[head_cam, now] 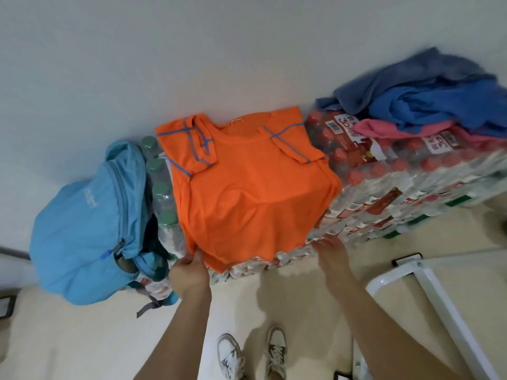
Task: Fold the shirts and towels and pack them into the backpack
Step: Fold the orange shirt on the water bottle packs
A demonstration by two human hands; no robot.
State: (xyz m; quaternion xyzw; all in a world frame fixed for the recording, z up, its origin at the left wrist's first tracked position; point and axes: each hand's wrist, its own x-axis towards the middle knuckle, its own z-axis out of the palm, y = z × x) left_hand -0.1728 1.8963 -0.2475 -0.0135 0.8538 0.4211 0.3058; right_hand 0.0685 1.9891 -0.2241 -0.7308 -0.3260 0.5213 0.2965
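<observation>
Stacked bottle packs (384,187) marked "30" bear an orange shirt (247,193); left grip (189,272) pinches it, right grip (332,250) splayed.

Shrink-wrapped packs of clear plastic bottles with red caps (384,171) are stacked in layers against a plain white wall (192,50) and fill the right and middle of the scene. A white barcode label (335,127) sits on the top pack. To the left, a row of green-capped bottles (162,187) runs from far to near. Below lies a cream floor (68,338), with a pair of white sneakers (230,355) at the near edge. A white tubular metal frame (428,281) stands near right.
</observation>
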